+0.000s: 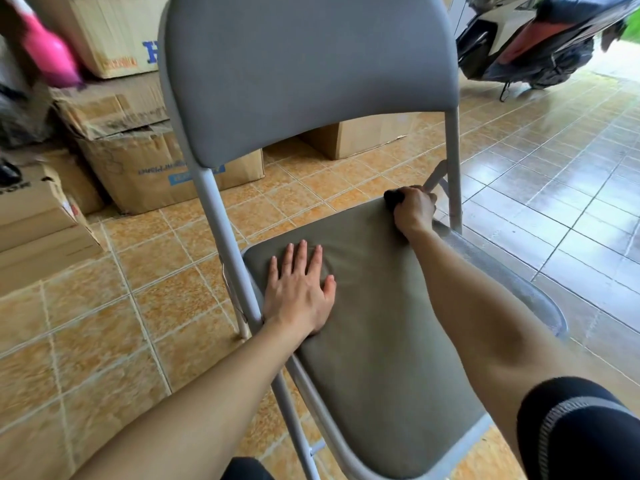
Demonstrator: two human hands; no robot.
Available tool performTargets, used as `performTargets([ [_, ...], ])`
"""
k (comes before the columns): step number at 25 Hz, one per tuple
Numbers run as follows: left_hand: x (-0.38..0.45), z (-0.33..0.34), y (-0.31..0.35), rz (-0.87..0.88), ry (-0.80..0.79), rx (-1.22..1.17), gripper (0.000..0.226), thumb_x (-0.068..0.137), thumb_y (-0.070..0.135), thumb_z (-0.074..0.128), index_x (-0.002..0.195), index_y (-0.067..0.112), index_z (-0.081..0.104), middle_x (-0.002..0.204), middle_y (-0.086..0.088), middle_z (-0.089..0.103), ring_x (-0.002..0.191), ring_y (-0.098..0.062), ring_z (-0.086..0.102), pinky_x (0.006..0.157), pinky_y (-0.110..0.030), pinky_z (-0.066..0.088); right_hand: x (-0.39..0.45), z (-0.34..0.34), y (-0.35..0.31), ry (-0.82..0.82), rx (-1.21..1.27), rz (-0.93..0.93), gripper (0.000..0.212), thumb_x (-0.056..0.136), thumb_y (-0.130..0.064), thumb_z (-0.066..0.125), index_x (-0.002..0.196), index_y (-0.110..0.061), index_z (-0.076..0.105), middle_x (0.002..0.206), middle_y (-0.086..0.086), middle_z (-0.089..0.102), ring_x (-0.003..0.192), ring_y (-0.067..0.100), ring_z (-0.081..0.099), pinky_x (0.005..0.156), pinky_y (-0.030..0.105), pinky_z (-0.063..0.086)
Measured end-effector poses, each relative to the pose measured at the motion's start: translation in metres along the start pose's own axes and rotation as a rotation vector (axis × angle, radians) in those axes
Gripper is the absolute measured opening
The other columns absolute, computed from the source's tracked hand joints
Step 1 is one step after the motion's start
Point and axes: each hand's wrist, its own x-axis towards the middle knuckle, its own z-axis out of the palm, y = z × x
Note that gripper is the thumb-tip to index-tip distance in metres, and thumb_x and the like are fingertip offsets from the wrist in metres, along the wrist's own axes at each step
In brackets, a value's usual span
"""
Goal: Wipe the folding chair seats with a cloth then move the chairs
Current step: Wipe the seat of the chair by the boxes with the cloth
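Note:
A grey folding chair (304, 74) stands open in front of me, its padded grey-green seat (377, 334) filling the lower middle of the view. My left hand (299, 289) lies flat on the seat's near-left part, fingers spread, holding nothing. At the seat's far right corner, by the frame tube, my right hand (414, 211) is closed around a small dark cloth (392, 199). Only a dark bit of the cloth shows past the fingers.
Stacked cardboard boxes (138, 161) line the left side and back. Behind the backrest sits another box (360, 136). A parked scooter (540, 39) stands at the top right on the tiled floor (554, 209). Something pink and blurred (52, 53) hangs at the top left.

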Motion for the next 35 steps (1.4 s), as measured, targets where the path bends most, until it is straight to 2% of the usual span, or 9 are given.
performTargets([
  [5,0.003,0.0,-0.002,-0.002,-0.004,0.008,0.064,0.097,0.049,0.022,0.155,0.027,0.009,0.165,0.001,0.003,0.152,-0.02,0.0,0.123,-0.044,0.002,-0.025,0.021,-0.048,-0.273,0.075,-0.356,0.041,0.086,-0.003,0.05,0.119,-0.021,0.066,0.132,0.007,0.057,0.122,0.032,0.049,0.107,0.042,0.04],
  [9,-0.001,-0.001,-0.002,-0.011,-0.014,0.003,0.064,0.097,0.05,0.021,0.155,0.027,0.008,0.165,0.001,0.001,0.152,-0.02,-0.001,0.123,-0.044,0.001,-0.065,-0.013,-0.013,-0.413,0.027,-0.707,0.049,0.081,0.005,0.054,0.122,-0.019,0.065,0.138,0.004,0.055,0.127,0.021,0.049,0.112,0.037,0.035],
  [11,0.0,-0.002,-0.001,-0.002,0.001,-0.003,0.064,0.097,0.049,0.022,0.155,0.027,0.008,0.165,0.0,0.003,0.152,-0.02,0.0,0.124,-0.044,0.001,-0.051,-0.033,0.026,-0.263,-0.039,-0.656,0.048,0.079,0.005,0.055,0.118,-0.02,0.067,0.134,0.004,0.06,0.124,0.025,0.053,0.11,0.039,0.036],
  [13,0.0,-0.002,0.001,-0.001,0.014,-0.014,0.064,0.097,0.049,0.022,0.155,0.027,0.009,0.164,0.0,0.004,0.152,-0.02,0.001,0.124,-0.044,0.001,-0.026,-0.044,0.052,-0.091,-0.071,-0.38,0.045,0.081,0.001,0.053,0.115,-0.024,0.069,0.13,0.006,0.062,0.121,0.031,0.055,0.108,0.038,0.039],
  [16,0.003,-0.003,-0.002,-0.011,0.004,-0.025,0.064,0.097,0.049,0.023,0.155,0.027,0.01,0.164,0.0,0.005,0.152,-0.02,0.002,0.124,-0.043,0.001,-0.018,-0.029,0.028,-0.053,-0.029,-0.155,0.043,0.085,-0.006,0.049,0.117,-0.027,0.067,0.131,0.005,0.061,0.12,0.035,0.052,0.107,0.038,0.039],
  [23,0.001,-0.003,-0.002,-0.007,-0.014,-0.025,0.063,0.097,0.049,0.025,0.155,0.026,0.012,0.164,-0.001,0.006,0.152,-0.022,0.003,0.123,-0.044,0.002,-0.133,-0.049,0.042,-0.285,-0.032,-0.656,0.056,0.079,0.005,0.05,0.125,-0.024,0.062,0.137,-0.004,0.054,0.117,0.016,0.046,0.106,0.028,0.03],
  [29,0.002,-0.006,-0.002,-0.012,-0.049,-0.044,0.063,0.097,0.048,0.025,0.155,0.025,0.014,0.164,-0.002,0.007,0.152,-0.023,0.004,0.123,-0.045,0.001,-0.111,-0.081,0.086,-0.02,-0.068,-0.116,0.05,0.079,0.005,0.05,0.12,-0.019,0.066,0.133,0.006,0.059,0.121,0.036,0.052,0.111,0.036,0.034],
  [31,0.001,-0.007,-0.003,-0.005,-0.066,-0.046,0.063,0.097,0.048,0.025,0.155,0.025,0.014,0.164,-0.002,0.007,0.152,-0.023,0.003,0.123,-0.045,0.0,-0.154,-0.071,0.052,-0.071,0.008,-0.161,0.051,0.08,0.004,0.048,0.121,-0.022,0.066,0.135,0.003,0.058,0.12,0.034,0.048,0.108,0.033,0.031],
  [35,0.003,-0.014,-0.007,0.003,-0.128,-0.094,0.064,0.098,0.048,0.026,0.155,0.023,0.012,0.165,-0.003,0.002,0.152,-0.022,0.0,0.123,-0.045,-0.002,-0.267,-0.081,0.021,-0.282,0.075,-0.555,0.055,0.078,0.002,0.047,0.124,-0.025,0.063,0.138,0.0,0.054,0.119,0.024,0.046,0.106,0.03,0.031],
])
